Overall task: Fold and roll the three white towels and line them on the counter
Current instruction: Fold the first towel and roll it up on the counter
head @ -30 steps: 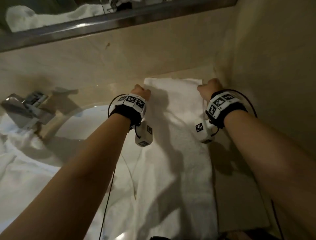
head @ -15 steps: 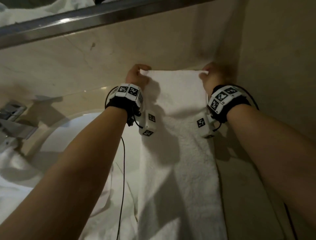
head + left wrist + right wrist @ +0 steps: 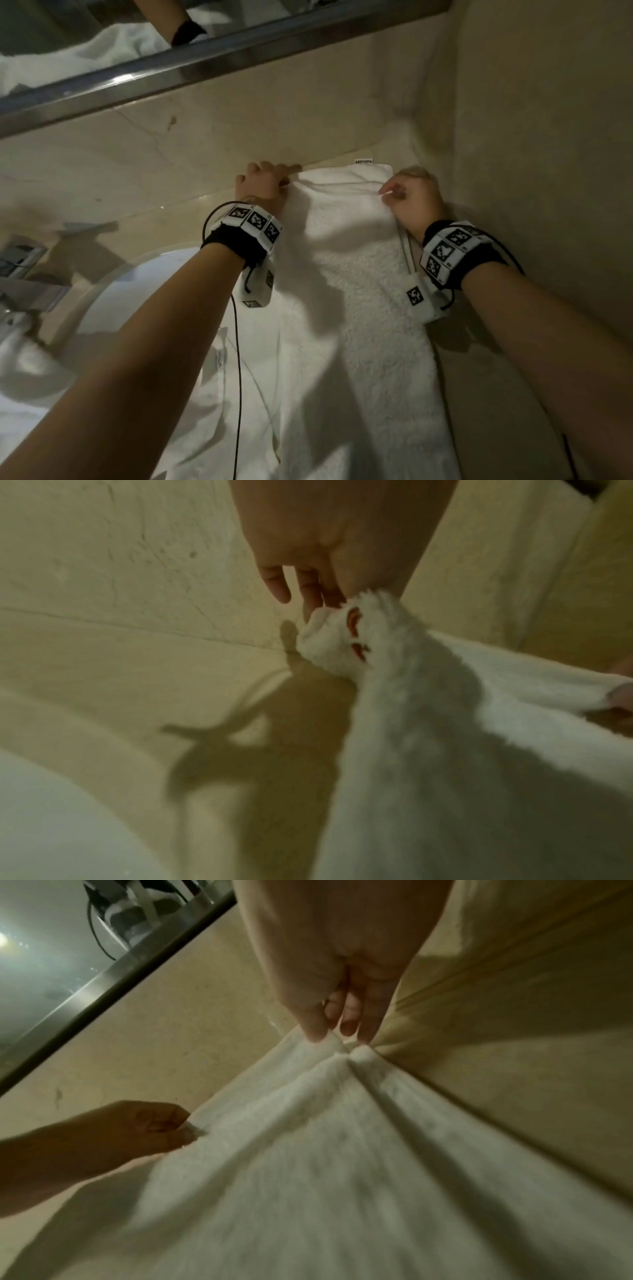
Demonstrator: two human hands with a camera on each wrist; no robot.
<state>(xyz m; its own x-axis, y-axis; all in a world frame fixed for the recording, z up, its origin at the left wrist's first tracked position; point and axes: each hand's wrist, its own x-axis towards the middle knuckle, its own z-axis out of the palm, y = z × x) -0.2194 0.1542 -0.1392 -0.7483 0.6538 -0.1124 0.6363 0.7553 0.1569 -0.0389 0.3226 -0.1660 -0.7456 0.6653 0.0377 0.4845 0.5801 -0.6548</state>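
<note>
We see both hands at the far end of the towel (image 3: 356,274), a long white strip lying flat on the beige counter (image 3: 486,394), running from our fingers back toward the body. Left hand (image 3: 262,186) pinches the far left corner; in the left wrist view the corner bunches between thumb and fingers (image 3: 310,593), the little finger sticking out free. Right hand (image 3: 412,200) pinches the far right corner, thumb on top, fingers (image 3: 371,1010) curled under the edge; cloth puckers into ridges right at the pinch. Both sets of fingers are clamped on towel fabric, none spread.

Just beyond the fingers there's a rolled or folded-over lip across the towel's end, sitting against the wall base; a small label (image 3: 363,160) pokes out past it. We cannot tell how many turns the lip has. The towel's right edge runs near the side wall (image 3: 548,171), just right of the right fingers.

Left of the left fingers, bare counter, then the sink (image 3: 144,284) rim. More white towels (image 3: 37,383) lie heaped in and over the sink, well left of and behind the left hand, one spreading beside the strip. A faucet (image 3: 20,260) is far left. Above the fingers, a mirror (image 3: 102,44) with a metal frame. Both wrists wear marker bands; a cable (image 3: 238,377) hangs from the left one.
</note>
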